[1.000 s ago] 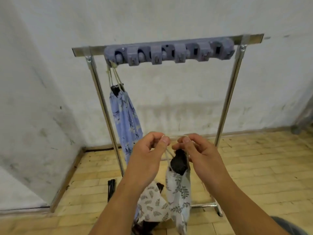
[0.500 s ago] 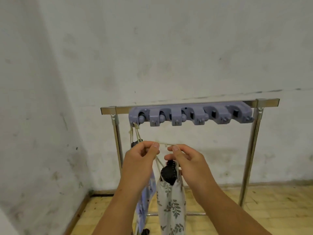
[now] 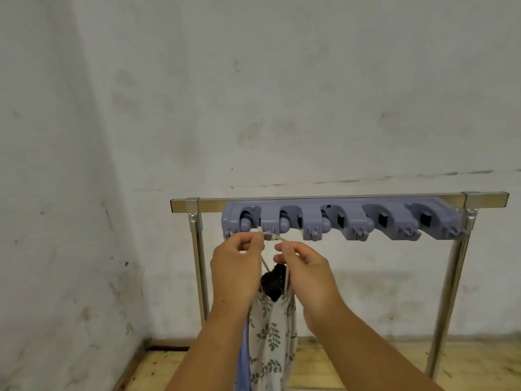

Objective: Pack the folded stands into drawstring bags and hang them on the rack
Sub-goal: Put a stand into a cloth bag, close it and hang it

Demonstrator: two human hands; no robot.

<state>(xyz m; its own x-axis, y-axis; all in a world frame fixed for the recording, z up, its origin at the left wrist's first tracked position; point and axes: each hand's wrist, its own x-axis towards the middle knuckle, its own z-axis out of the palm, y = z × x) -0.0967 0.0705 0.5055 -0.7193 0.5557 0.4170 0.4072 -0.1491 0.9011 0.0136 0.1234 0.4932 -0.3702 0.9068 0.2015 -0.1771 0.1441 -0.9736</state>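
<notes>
For a clean hang, the drawstring loop [image 3: 277, 237] is to be held taut between the left hand [image 3: 236, 266] and the right hand [image 3: 307, 275], lifted over the second hook [image 3: 269, 236] of the lilac holder [image 3: 338, 221] and eased down. Both grips are pinched tight on the drawstring loop only. The leaf-print bag [image 3: 270, 334], with the black folded stand [image 3: 275, 280] poking out, is suspended just below, between the two wrists.

bare room corner with a metal hanging rack

a plain, unfurnished indoor room, sparse like a storeroom or utility space; whether it belongs to a home cannot be told. scuffed, stained whitewashed walls [image 3: 282, 94] fill the view from 9 to 3 o'clock and meet in a corner at 8 o'clock. a worn pale plank floor [image 3: 352, 368] with a dark skirting board [image 3: 169, 347] lies at 6 o'clock. a chrome rack [image 3: 208, 206] carrying a grey-blue plastic clip holder [image 3: 352, 218] stands at 4 o'clock.
</notes>
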